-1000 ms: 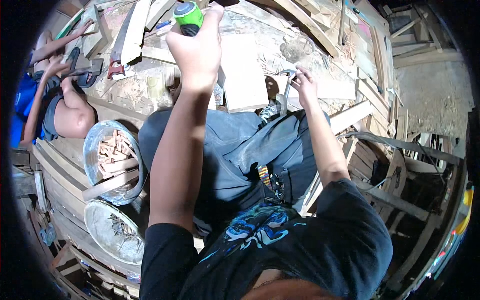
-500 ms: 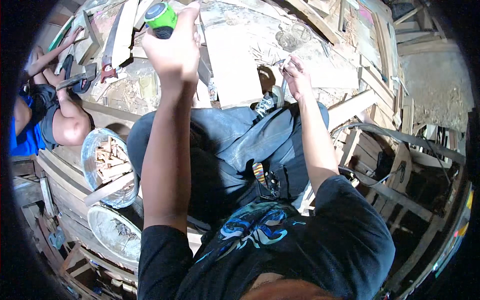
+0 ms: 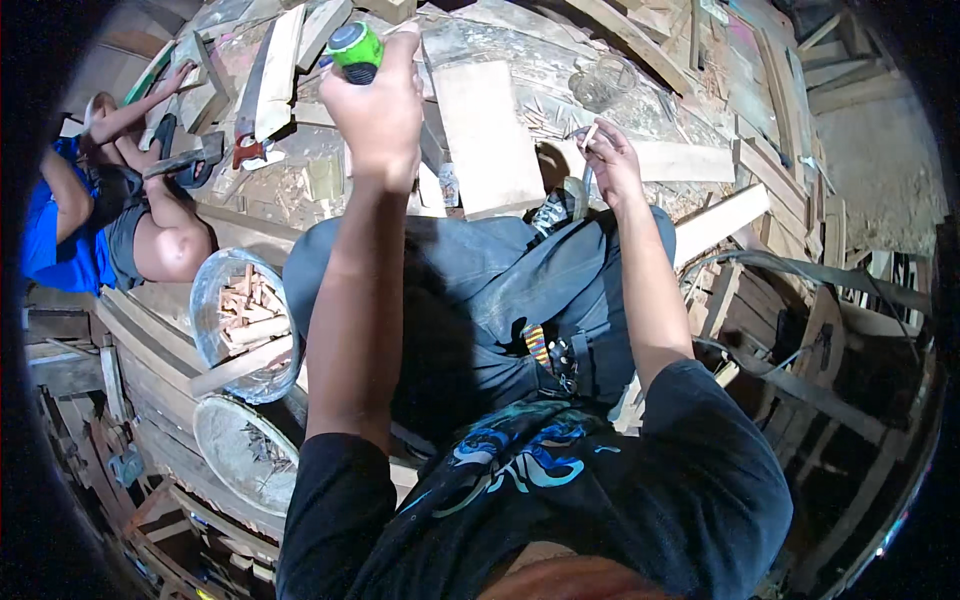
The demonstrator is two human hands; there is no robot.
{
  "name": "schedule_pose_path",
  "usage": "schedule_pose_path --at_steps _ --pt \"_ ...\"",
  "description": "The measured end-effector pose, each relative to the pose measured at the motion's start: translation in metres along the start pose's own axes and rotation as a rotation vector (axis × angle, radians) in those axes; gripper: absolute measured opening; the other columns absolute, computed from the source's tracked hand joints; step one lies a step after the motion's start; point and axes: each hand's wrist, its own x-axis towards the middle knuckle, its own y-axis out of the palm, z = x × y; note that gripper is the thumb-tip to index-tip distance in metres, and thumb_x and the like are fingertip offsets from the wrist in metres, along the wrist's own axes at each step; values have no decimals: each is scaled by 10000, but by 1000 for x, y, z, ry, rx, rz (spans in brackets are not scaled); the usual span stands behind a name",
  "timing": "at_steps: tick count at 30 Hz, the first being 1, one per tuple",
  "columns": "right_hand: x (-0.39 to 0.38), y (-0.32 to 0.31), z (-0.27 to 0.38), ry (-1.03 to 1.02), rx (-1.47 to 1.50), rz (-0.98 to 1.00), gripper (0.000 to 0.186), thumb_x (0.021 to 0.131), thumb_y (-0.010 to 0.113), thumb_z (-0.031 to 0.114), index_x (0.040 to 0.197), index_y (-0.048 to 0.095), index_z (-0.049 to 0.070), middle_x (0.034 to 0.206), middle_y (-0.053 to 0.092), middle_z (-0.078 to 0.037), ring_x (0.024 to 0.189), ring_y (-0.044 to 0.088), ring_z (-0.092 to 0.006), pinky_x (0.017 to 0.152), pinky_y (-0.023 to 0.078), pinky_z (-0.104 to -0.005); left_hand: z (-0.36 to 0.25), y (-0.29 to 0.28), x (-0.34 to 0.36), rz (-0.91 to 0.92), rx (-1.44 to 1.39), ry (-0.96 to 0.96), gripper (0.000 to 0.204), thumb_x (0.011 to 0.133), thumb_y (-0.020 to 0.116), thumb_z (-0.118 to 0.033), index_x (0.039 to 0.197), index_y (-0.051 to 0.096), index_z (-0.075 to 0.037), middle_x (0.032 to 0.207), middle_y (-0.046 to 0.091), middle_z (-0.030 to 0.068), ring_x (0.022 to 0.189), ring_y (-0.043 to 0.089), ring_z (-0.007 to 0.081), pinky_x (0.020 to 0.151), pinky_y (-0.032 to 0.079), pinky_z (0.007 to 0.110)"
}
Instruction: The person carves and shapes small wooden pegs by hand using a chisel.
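- I see 1 pale board (image 3: 490,140) on the cluttered work surface, just beyond the crossed legs (image 3: 525,270) of the seated person.
- Left of the board, the left hand (image 3: 372,115) is wrapped firmly round 1 green-and-black tool (image 3: 355,50), its round grey end facing up.
- Right of the board, the right hand (image 3: 614,165) pinches 1 small pale stick (image 3: 590,135) at the fingertips; a grey curved thing sits by those fingers, too unclear for me to name.
- The raised left forearm (image 3: 355,290) blocks my view of part of what lies left of the board, and 1 shoe (image 3: 555,212) sits close to the board's near right corner.
- Thin wooden sticks (image 3: 545,122), too many to count, lie scattered just right of the board.
- Farther left of the board are 1 handsaw (image 3: 246,150) with a red handle, 1 light plank (image 3: 281,75) beside it, and 1 co-worker in a blue shirt (image 3: 52,228), with a hammer-like tool (image 3: 190,158) across the legs.
- Left of the board and nearer the person stand 2 buckets: the wood bucket (image 3: 204,325) holds many short pieces and 1 longer slat (image 3: 240,367); the second bucket (image 3: 222,450) holds thin dark bits.
- Compared with 1 second ago, the left hand and its tool are farther left of the board, and the stick shows more plainly.
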Motion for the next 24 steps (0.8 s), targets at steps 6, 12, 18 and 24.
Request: schedule_pose_path --at_steps 6,12,18,24 --pt "1 -2 1 19 8 -23 468 847 511 -81 1305 421 -34 1122 604 -202 1042 610 -281 936 496 -361 16 -3 7 28 69 110 141 832 645 -34 826 504 -44 605 497 4 452 436 75 409 328 226" --pt "2 -1 -4 11 0 -36 542 805 579 -88 1318 424 -14 1078 630 -161 977 626 -231 913 502 -330 8 -4 3 17 75 92 207 803 706 -137 670 584 -35 586 522 -41 520 462 48 504 359 233" --pt "3 2 -5 20 16 -1 537 805 584 -86 1314 429 -13 1073 628 -157 969 623 -232 924 496 -340 6 -2 5 31 104 81 162 838 648 -50 805 489 -58 594 471 -2 452 428 76 415 336 223" --pt "6 -7 -6 38 71 -2 535 803 582 -120 1303 406 -40 1080 599 -173 984 620 -258 908 513 -353 12 0 2 27 78 62 197 808 705 -126 679 591 -32 592 536 -34 515 471 55 490 361 235"
